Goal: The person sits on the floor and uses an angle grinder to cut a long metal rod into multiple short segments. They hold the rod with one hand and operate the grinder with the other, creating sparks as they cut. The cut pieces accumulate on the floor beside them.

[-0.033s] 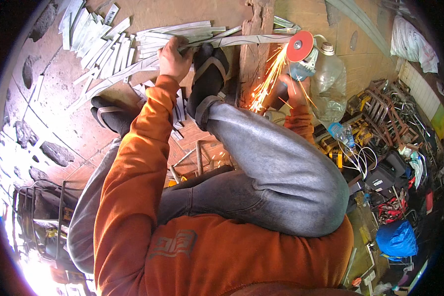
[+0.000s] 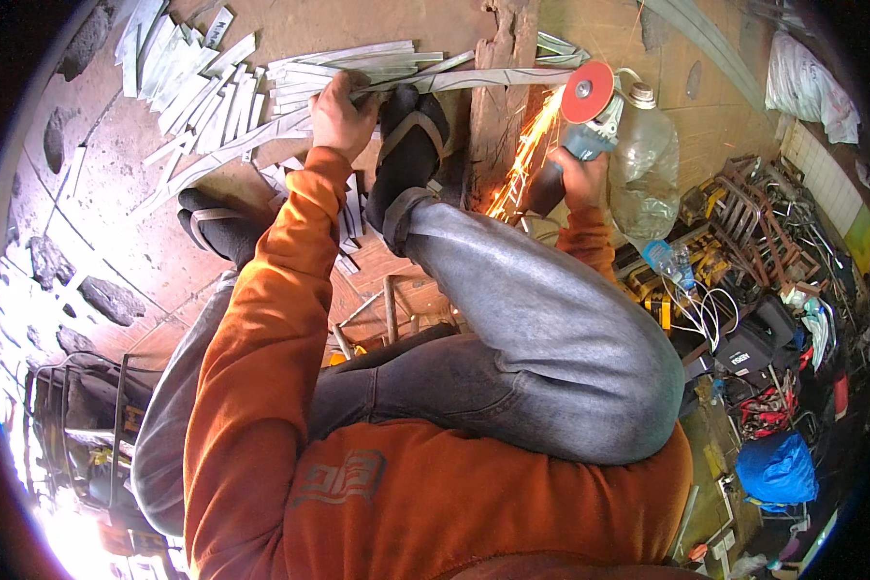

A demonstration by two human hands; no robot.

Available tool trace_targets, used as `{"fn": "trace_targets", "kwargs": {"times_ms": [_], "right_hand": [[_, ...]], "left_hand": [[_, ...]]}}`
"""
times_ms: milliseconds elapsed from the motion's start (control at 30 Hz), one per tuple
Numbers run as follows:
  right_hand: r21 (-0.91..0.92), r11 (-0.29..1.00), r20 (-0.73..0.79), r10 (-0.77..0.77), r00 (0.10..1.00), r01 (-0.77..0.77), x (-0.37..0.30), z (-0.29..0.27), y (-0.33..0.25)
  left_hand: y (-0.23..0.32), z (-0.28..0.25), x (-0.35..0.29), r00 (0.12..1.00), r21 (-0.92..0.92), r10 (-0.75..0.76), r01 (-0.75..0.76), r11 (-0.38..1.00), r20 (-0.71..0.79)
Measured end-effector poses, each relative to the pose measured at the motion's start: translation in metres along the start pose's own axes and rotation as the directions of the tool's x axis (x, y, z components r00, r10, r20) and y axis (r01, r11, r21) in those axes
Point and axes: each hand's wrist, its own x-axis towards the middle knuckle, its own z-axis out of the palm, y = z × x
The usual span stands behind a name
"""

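My left hand (image 2: pixel 344 118) is closed round a long flat metal strip (image 2: pixel 498 78), beside my right foot (image 2: pixel 411 135), whose toes press against the strip. The strip crosses a worn wooden plank (image 2: pixel 493 145), and its right end meets the red disc (image 2: pixel 587 92) of an angle grinder. My right hand (image 2: pixel 582 177) grips the angle grinder (image 2: pixel 585 141) by its body. Orange sparks (image 2: pixel 524 159) stream from the disc down and left past the plank. Several short cut strips (image 2: pixel 343 66) lie beyond my left hand, and more are heaped (image 2: pixel 188 82) to the left.
A clear plastic jug (image 2: pixel 645 155) stands just right of the grinder. Farther right are a cluttered pile of tools (image 2: pixel 744 222), a small bottle with a blue cap (image 2: pixel 669 261) and a blue bag (image 2: pixel 777 469). A metal frame (image 2: pixel 387 314) lies below my right leg.
The spark stream has drawn narrower, and a few sparks now fly above the disc. The grinder has shifted very slightly; my left hand and the strip hold still.
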Motion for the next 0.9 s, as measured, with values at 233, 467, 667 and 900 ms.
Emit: {"fn": "trace_targets", "kwargs": {"times_ms": [233,467,667,900], "right_hand": [[-0.059,0.998,0.041,0.0,0.999,0.003,-0.008,0.001,0.009],[0.023,0.996,0.017,-0.09,0.996,0.09,0.001,0.003,0.004],[0.037,0.999,-0.006,0.004,1.0,-0.004,0.02,-0.002,-0.002],[0.055,0.997,-0.004,0.058,0.998,-0.058,0.018,-0.001,0.005]], "left_hand": [[0.0,0.0,0.001,1.0,-0.041,-0.029,0.029,0.999,0.007],[0.007,-0.004,0.003,1.0,0.097,-0.001,0.0,0.995,0.008],[0.014,-0.008,0.004,1.0,0.11,-0.004,0.001,0.994,0.028],[0.015,-0.009,0.003,0.999,0.108,-0.002,-0.002,0.994,0.035]]}}
